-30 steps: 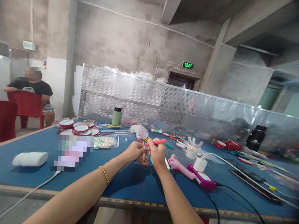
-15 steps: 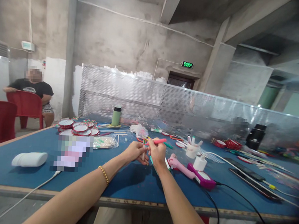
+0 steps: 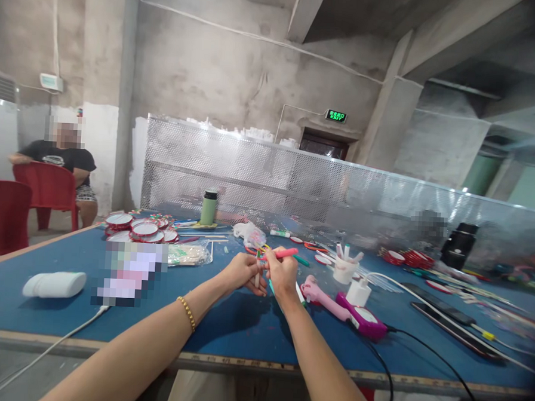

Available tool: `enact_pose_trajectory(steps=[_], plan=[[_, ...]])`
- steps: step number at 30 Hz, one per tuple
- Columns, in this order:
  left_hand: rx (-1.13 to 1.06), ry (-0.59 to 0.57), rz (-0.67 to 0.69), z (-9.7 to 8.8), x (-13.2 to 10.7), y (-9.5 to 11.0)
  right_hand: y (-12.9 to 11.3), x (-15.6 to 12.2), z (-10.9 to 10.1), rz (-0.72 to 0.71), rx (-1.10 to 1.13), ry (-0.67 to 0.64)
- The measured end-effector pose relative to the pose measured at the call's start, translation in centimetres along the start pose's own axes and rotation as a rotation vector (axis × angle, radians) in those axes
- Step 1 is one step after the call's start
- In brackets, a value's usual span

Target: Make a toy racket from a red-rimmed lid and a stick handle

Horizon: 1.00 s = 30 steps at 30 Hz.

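My right hand (image 3: 283,273) is closed around a pinkish-red marker pen (image 3: 288,252), its tip pointing left toward my other hand. My left hand (image 3: 244,272), below a gold bead bracelet (image 3: 185,313), pinches a narrow light-coloured stick (image 3: 257,279) that stands upright between the fingers. A small green patch shows near the stick's top, too small to make out. Both hands meet above the blue table, and the pen's tip is close to the stick. Just right of my right wrist lies a pink glue gun (image 3: 323,298).
A white cup of markers (image 3: 343,268), a purple device with a dial (image 3: 360,316) and phones (image 3: 455,330) lie to the right. Red-rimmed discs (image 3: 146,229), a bag of sticks (image 3: 188,255) and a green bottle (image 3: 208,208) stand left. A perforated metal screen (image 3: 251,170) runs behind.
The view has shifted very slightly. Both hands, the marker pen and the stick keep nearly the same positions.
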<state>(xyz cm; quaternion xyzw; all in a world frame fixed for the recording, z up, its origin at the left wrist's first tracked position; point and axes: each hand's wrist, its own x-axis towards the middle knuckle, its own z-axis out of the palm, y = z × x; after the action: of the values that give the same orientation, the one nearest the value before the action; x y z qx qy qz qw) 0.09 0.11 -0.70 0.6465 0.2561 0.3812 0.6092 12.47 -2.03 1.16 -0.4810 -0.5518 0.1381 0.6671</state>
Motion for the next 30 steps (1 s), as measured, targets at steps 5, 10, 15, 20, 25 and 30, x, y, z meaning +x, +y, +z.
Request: enact_pose_trajectory(steps=[5, 10, 15, 20, 25, 30], plan=[[0.006, 0.006, 0.001, -0.01, 0.09, 0.12, 0.21, 0.12, -0.01, 0.013, 0.002, 0.017], [0.014, 0.005, -0.005, 0.04, -0.03, 0.25, 0.02, -0.02, -0.03, 0.003, 0.007, 0.008], [0.011, 0.008, -0.012, 0.16, -0.12, 0.28, -0.07, -0.02, 0.03, 0.007, 0.0, 0.002], [0.008, 0.007, -0.005, 0.08, 0.0, 0.2, 0.14, 0.05, 0.02, 0.001, -0.009, 0.019], [0.003, -0.001, 0.004, 0.03, 0.01, 0.17, 0.31, 0.08, 0.04, -0.037, -0.008, 0.02], [0.002, 0.006, 0.002, 0.18, -0.04, 0.25, 0.29, 0.1, 0.09, -0.01, 0.007, 0.021]])
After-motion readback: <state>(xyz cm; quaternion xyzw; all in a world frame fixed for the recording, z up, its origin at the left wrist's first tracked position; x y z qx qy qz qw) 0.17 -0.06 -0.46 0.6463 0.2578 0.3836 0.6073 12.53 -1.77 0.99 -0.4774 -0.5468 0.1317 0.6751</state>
